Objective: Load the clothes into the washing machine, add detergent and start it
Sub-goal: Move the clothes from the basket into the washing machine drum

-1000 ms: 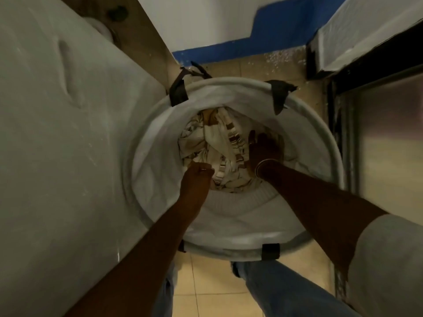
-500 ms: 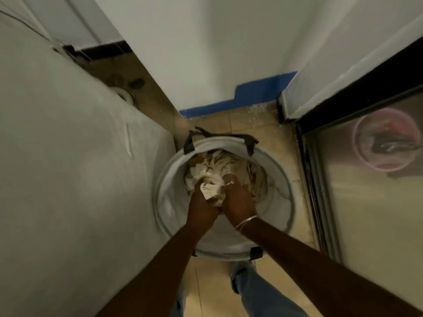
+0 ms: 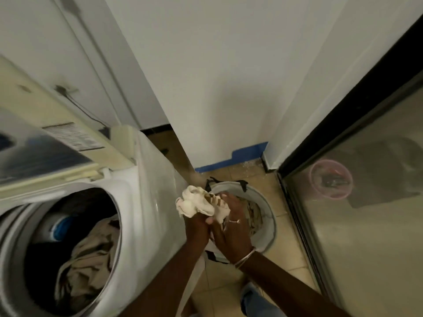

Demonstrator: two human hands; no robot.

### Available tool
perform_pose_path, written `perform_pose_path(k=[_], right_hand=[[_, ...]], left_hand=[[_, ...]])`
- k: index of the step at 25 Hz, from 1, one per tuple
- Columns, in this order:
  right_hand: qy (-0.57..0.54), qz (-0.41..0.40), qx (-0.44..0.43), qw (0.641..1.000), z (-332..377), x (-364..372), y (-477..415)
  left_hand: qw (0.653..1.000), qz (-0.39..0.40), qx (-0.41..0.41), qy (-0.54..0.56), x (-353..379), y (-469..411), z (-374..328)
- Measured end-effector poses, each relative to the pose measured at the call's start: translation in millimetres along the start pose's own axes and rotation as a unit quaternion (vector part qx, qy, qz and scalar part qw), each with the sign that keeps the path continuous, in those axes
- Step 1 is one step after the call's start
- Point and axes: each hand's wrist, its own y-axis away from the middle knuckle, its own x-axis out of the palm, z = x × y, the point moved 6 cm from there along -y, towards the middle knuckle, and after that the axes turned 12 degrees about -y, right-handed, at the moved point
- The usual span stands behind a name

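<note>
A: Biggest first?
B: White top-loading washing machine point(image 3: 146, 202), left side, lid up. Drum point(image 3: 68, 248) open, dark inside. Glass door point(image 3: 366, 225) in a black frame on the right, with a pink tub point(image 3: 330, 179) dim behind it.

A: Between them?
B: Tiled floor, round laundry basket point(image 3: 267, 213) standing on it just beside the machine's flank. Some clothes lie in it.

A: Anything loaded?
B: Beige clothes point(image 3: 91, 259) heaped in the drum, right half. Something blue beside them, too blurred to name.

A: The piece in play?
B: Cream bundle point(image 3: 196, 203), crumpled, brown stripes on one fold. In the air above the basket's left rim, close against the machine's side wall. Not over the drum.

A: Grip?
B: Left hand point(image 3: 196, 227) clenches the bundle from below, fingers curled into the cloth. Right hand point(image 3: 231, 232) clasps its right side, fingers laid over the fabric. The two hands touch.

A: Small stuff?
B: Metal bangle point(image 3: 246, 257) on the right wrist, ring point(image 3: 234, 221) on a right finger.
</note>
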Motion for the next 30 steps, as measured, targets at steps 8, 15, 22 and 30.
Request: perform_pose_path(k=[8,15,22,30], right_hand=[[0.143,0.019,0.214,0.966,-36.2,-7.1,59.8],[0.188,-0.057,0.19,0.962,6.0,2.7,32.2],[0.108,-0.1,0.197,0.969,54.6,25.8,9.3],[-0.165,-0.217,0.044,0.961,211.4,23.4,-25.9]], left_hand=[[0.997,0.057,0.049,0.037,-81.7,108.6,-156.2],[0.958,0.033,0.062,0.278,-173.9,165.0,-250.5],[0.876,-0.028,0.053,0.478,-313.5,172.3,-260.5],[0.81,-0.164,-0.077,0.558,-425.3,100.8,-107.8]])
